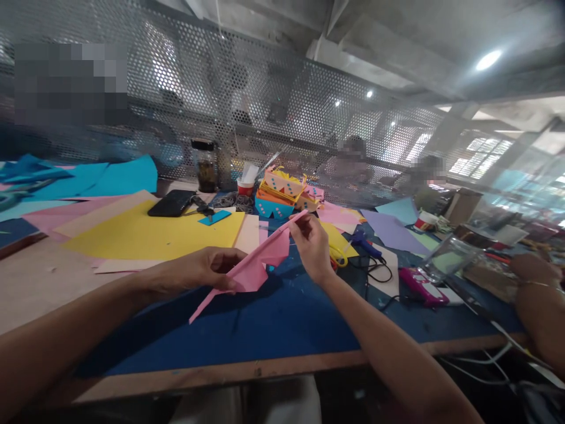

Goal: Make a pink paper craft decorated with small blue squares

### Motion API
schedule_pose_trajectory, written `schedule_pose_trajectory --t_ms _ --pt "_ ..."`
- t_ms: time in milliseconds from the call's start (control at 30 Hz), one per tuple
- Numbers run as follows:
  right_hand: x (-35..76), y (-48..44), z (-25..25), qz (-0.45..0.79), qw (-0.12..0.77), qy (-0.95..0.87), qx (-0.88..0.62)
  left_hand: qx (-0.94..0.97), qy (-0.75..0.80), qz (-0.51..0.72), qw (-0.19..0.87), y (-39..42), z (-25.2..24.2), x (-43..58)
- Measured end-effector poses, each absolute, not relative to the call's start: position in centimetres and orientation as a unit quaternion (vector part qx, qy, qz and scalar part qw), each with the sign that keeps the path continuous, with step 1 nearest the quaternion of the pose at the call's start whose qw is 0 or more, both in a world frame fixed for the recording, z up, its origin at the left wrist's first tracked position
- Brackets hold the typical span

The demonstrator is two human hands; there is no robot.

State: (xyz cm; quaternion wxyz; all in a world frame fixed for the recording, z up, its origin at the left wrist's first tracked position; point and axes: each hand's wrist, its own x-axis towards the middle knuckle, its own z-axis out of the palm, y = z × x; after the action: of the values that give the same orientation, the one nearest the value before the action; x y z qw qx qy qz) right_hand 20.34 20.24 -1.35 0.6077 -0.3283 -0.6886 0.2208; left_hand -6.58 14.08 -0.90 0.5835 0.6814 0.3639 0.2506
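A folded pink paper piece [260,259] is held slantwise above the dark blue table mat [247,341]. My left hand [203,272] pinches its lower left part between thumb and fingers. At its upper right end, my right hand [310,242] grips the narrow folded edge with the fingertips. The paper has a long straight strip along the top and a notched flap hanging below. Just behind my right hand lie yellow-handled scissors [339,255], partly hidden by the wrist.
Left lies yellow paper [176,235] with a black phone [172,203] on it. Decorated paper crowns [276,203] are stacked at the back, near a jar [205,168]. Right are a blue glue gun [365,242], a pink device [424,287], a glass jar [459,253] and another person's hand [536,274].
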Motion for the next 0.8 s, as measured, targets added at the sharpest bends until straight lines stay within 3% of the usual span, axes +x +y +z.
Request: schedule_pose_trajectory --t_ms 633,800 --pt "19.6 18.6 -1.1 0.232 0.608 -0.705 -0.282 0.694 0.433 0.307 0.486 15.4 -2.5 -7.2" --pt "18.7 17.9 -1.8 0.334 0.571 -0.700 -0.270 0.629 0.414 0.328 0.570 14.2 -1.0 -6.3"
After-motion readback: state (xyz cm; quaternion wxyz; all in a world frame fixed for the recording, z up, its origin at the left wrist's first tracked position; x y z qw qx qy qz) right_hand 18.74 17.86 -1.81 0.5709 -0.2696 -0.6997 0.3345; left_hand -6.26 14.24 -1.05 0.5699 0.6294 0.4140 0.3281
